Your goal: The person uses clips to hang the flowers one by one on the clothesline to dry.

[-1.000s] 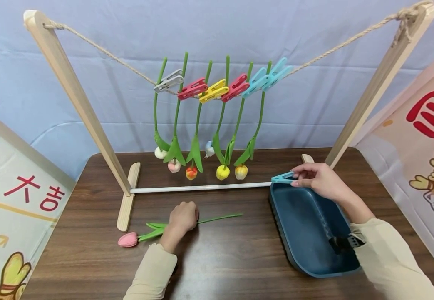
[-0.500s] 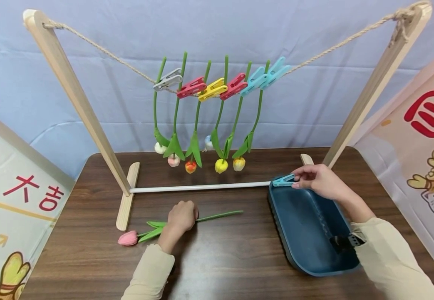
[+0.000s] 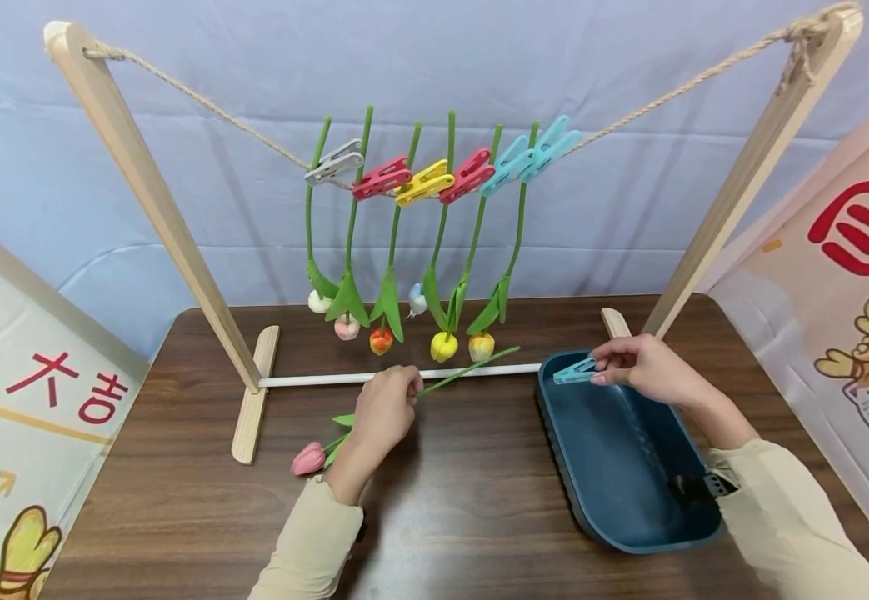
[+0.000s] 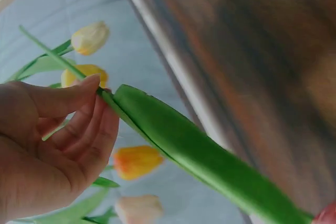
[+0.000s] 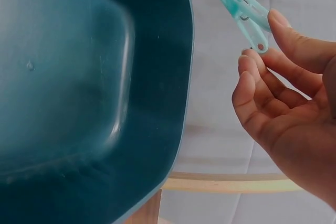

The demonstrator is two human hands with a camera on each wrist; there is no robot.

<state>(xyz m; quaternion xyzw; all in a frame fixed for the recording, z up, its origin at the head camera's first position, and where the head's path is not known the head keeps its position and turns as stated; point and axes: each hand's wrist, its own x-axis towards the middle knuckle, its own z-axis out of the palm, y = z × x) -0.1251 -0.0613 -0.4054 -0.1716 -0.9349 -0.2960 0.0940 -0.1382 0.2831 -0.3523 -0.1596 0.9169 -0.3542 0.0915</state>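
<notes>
My left hand [image 3: 387, 412] pinches the green stem of a pink artificial tulip [image 3: 308, 459], thumb against fingers in the left wrist view. The stem's bare end points up and right across the white rod [image 3: 337, 379]; a broad leaf [image 4: 184, 148] runs down toward the bloom. Over the far end of the blue basin [image 3: 632, 546], my right hand [image 3: 647, 371] pinches a light blue clothespin [image 3: 574, 372] by its handles. Several tulips hang bloom down from a rope [image 3: 205, 102], held by grey, red, yellow and blue clothespins [image 3: 424, 182].
Two wooden posts [image 3: 152, 200] hold the rope, standing on wooden feet [image 3: 257, 396] on the brown table [image 3: 471, 500]. A pale cloth [image 3: 434, 50] hangs behind. Printed banners [image 3: 865, 275] flank both sides.
My left hand has lifted the pink tulip up and to the right, its stem now tilted. The right hand has shifted slightly right and down with the blue clothespin.
</notes>
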